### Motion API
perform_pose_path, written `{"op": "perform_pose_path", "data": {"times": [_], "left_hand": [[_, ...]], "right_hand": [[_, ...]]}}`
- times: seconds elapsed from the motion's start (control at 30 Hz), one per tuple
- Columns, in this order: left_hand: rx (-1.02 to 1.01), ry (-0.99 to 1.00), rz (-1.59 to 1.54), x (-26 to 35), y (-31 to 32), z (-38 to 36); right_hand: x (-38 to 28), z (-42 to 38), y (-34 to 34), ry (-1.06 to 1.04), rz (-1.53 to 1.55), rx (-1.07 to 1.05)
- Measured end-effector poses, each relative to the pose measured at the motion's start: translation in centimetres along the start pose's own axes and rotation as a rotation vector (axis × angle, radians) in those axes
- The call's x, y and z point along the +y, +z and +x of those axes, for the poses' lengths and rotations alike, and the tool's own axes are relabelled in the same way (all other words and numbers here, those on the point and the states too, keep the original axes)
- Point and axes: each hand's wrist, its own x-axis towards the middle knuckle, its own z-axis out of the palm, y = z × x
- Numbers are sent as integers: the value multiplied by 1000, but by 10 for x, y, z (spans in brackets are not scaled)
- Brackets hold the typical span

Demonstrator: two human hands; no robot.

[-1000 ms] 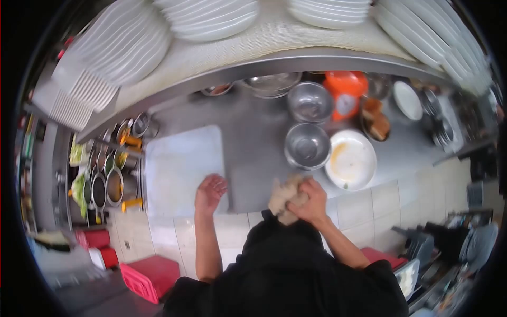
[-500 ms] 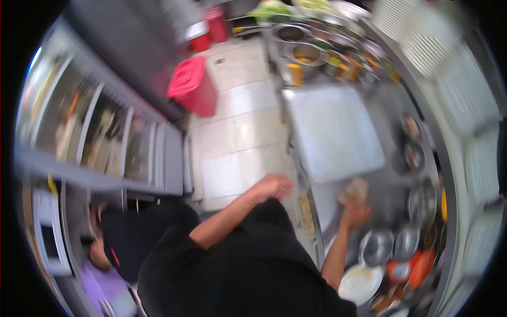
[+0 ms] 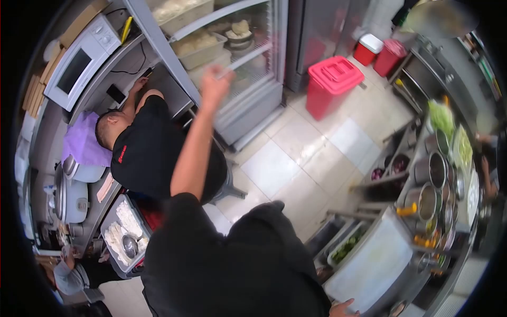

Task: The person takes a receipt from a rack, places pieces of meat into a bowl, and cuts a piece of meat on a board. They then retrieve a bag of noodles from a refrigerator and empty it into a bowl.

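My left hand (image 3: 215,84) is raised in front of the glass-door fridge (image 3: 232,47); it is blurred by motion, and I cannot make out whether it holds anything. At the bottom right, my right hand (image 3: 344,307) is partly in view by the near edge of the white cutting board (image 3: 372,264), its visible fingers apart. No object shows in it. Beside the board sits a container of green vegetables (image 3: 348,245).
A person in black (image 3: 153,142) leans over the counter at the left, beneath a microwave (image 3: 82,61). The pink bin (image 3: 332,84) stands on the floor. Metal pots (image 3: 422,201) line the right counter. Another person (image 3: 71,274) is at the lower left.
The view has swung left towards the fridge. My left hand has risen to the fridge front. My right hand is now at the board's edge, and the cloth-like item near it is out of sight.
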Motion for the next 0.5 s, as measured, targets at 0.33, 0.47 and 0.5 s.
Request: {"op": "perform_pose_path", "data": {"times": [0.33, 0.47, 0.5], "left_hand": [[672, -57, 213, -20, -133, 272], [757, -2, 273, -15, -127, 276], [730, -17, 245, -15, -130, 278]], "right_hand": [[-246, 132, 77, -62, 1185, -317], [-298, 138, 125, 86, 1483, -717], [-314, 147, 129, 4, 1512, -727]]}}
